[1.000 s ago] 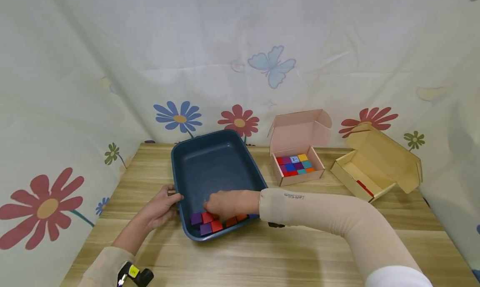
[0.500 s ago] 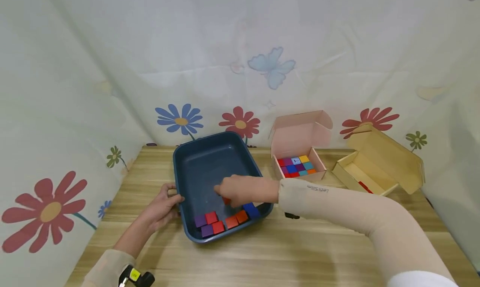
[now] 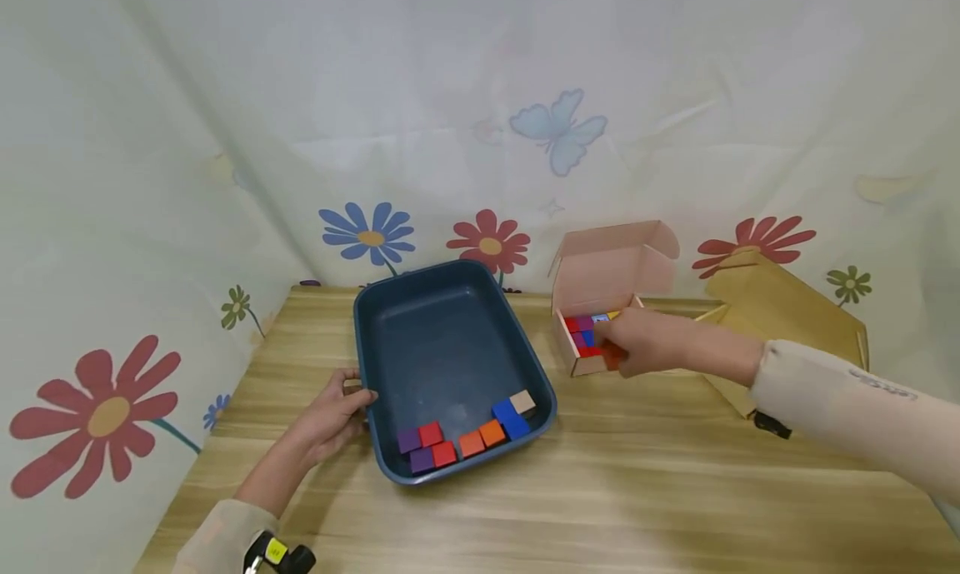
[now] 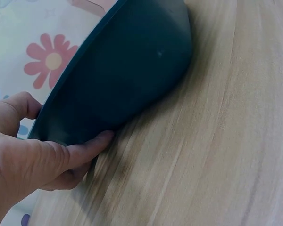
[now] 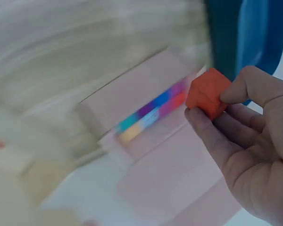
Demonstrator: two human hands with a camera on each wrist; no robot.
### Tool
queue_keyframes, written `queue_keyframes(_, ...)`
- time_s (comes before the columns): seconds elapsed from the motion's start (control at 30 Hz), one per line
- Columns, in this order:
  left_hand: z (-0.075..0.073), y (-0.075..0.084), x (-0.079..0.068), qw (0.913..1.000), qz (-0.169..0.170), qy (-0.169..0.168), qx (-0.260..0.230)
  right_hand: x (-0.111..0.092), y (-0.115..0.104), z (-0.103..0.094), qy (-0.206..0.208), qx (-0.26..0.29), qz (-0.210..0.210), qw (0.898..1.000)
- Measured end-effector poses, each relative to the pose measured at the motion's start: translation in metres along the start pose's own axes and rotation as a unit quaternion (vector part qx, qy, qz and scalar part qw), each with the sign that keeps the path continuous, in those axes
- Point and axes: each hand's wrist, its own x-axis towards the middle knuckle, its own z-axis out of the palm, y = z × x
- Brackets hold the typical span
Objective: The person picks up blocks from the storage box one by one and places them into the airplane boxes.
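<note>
Orange is the block (image 5: 208, 93) I pinch in my right hand (image 3: 648, 341), at the near right of the pink box (image 3: 592, 364) of coloured cubes (image 3: 579, 339). My left hand (image 3: 330, 420) grips the blue tray (image 3: 427, 349) by its left rim; other blocks (image 3: 471, 443) lie along its near end.

One block (image 5: 206, 90) is orange — the tray (image 3: 435, 341) dark blue.

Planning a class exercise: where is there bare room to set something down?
Free: inside the blue tray, beyond its blocks; the tabletop on the tray's near side. Crowded: the tray's near end; the pink box, holding more blocks, with the right hand near.
</note>
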Motion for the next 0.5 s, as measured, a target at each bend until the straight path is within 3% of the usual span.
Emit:
queue_keyframes(0.13, -0.001, 0.0, 0.001, 0.9999, 0.0, 0.008, 0.013, -0.029, 0.045, -0.006, -0.002, 0.045, 0.063, 0.997)
queue_keyframes(0.23, -0.002, 0.0, 0.001, 0.9998, 0.0, 0.011, 0.017, -0.047, 0.076, -0.007, 0.006, 0.023, 0.092, 0.995)
queue_keyframes(0.37, -0.001, -0.002, -0.001, 0.9998, -0.004, 0.014, 0.013, -0.064, 0.107, 0.003, 0.035, -0.038, 0.097, 0.994)
queue_keyframes(0.5, 0.0, -0.005, -0.001, 0.9998, -0.007, 0.014, 0.011, -0.075, 0.128, 0.019, 0.031, 0.012, 0.14, 0.99)
